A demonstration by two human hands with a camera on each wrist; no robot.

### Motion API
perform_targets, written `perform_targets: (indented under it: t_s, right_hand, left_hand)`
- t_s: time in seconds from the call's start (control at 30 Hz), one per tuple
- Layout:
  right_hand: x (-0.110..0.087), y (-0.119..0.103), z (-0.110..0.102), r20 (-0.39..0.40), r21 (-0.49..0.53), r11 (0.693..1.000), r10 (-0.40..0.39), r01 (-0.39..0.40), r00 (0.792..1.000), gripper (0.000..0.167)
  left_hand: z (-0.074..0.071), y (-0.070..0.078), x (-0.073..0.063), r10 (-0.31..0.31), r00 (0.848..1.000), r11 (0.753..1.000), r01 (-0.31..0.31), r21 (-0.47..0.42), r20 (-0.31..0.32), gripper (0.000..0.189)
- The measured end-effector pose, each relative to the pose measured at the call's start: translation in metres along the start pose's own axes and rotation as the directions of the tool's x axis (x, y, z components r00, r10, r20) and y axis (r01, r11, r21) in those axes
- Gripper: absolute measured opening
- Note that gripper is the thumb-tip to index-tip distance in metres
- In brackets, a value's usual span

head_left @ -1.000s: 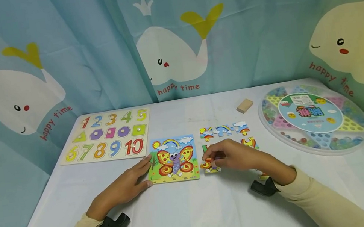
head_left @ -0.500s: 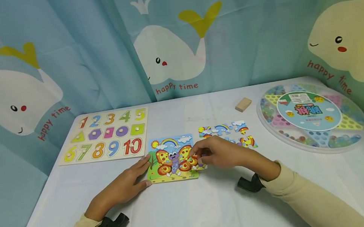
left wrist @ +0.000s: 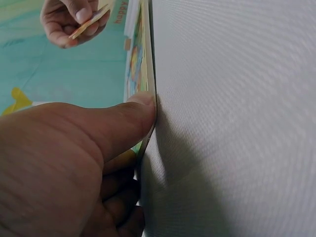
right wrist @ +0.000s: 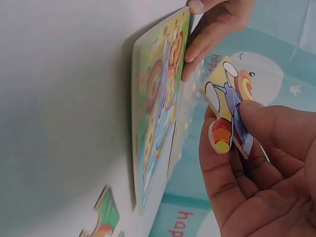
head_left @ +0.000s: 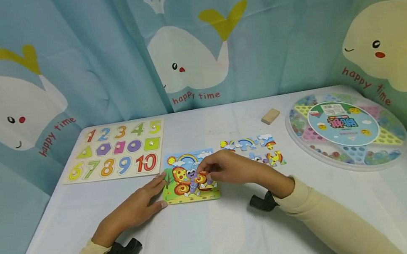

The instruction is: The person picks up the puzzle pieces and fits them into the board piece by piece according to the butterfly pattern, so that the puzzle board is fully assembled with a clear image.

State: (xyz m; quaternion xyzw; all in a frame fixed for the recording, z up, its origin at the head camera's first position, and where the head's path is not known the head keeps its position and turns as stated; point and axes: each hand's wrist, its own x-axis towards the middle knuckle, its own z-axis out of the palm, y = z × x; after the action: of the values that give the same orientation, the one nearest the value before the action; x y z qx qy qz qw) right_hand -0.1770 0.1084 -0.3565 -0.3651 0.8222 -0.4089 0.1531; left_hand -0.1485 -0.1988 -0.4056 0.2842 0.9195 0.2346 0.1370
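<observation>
A butterfly picture puzzle board (head_left: pixel 172 196) lies flat on the white tablecloth. My left hand (head_left: pixel 135 209) rests at its left edge with the fingers extended, and in the left wrist view the thumb (left wrist: pixel 133 118) touches the board's rim. Over the right half of the board, my right hand (head_left: pixel 233 168) pinches a jigsaw piece (right wrist: pixel 229 101) between thumb and fingers. That piece shows purple, yellow and red parts of the butterfly and is held tilted, apart from the board in the right wrist view. Loose jigsaw pieces (head_left: pixel 247 144) lie right of the board, some hidden behind the right hand.
A number-and-shape peg board (head_left: pixel 116 148) lies at the back left. A small wooden block (head_left: pixel 271 116) sits behind the loose pieces. At the right is a round marble game case (head_left: pixel 344 126). A whale-print curtain (head_left: pixel 195 56) hangs along the table's back edge.
My right hand has moved left from among the loose pieces, carrying the jigsaw piece over the butterfly board. My left hand has stayed at the board's left edge.
</observation>
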Motion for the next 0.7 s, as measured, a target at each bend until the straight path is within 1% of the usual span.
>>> perform_targets:
  t_s: [0.1, 0.3, 0.43, 0.47, 0.6, 0.7]
  right_hand:
    - [0.005, -0.001, 0.003, -0.002, 0.009, 1.0, 0.004, -0.004, 1.0, 0.018]
    - [0.014, -0.003, 0.008, -0.025, 0.032, 0.999, 0.006, -0.005, 1.0, 0.024]
    - [0.019, -0.005, 0.011, -0.026, 0.053, 0.998, 0.019, -0.017, 0.999, 0.021]
    - [0.02, -0.006, 0.012, -0.024, 0.055, 0.998, 0.025, -0.023, 0.999, 0.02]
    - [0.025, -0.007, 0.016, -0.009, 0.035, 0.998, 0.043, -0.042, 0.999, 0.02]
    - [0.029, -0.007, 0.019, 0.004, 0.0, 0.999, 0.05, -0.05, 0.999, 0.02]
  left_hand:
    - [0.0, 0.0, 0.0, 0.008, 1.0, 1.0, -0.008, 0.0, -0.003, 0.066]
    - [0.0, -0.001, 0.0, 0.023, 1.0, 1.0, -0.023, -0.004, -0.01, 0.066]
    - [-0.001, 0.0, 0.0, 0.039, 0.999, 0.999, -0.039, -0.007, -0.015, 0.065]
    - [-0.001, 0.0, 0.0, 0.034, 0.999, 0.999, -0.034, -0.008, -0.014, 0.065]
    - [-0.002, 0.0, 0.0, 0.026, 1.0, 1.0, -0.026, -0.013, -0.009, 0.065]
    - [-0.001, 0.0, 0.0, 0.026, 1.0, 0.999, -0.026, -0.021, -0.005, 0.064]
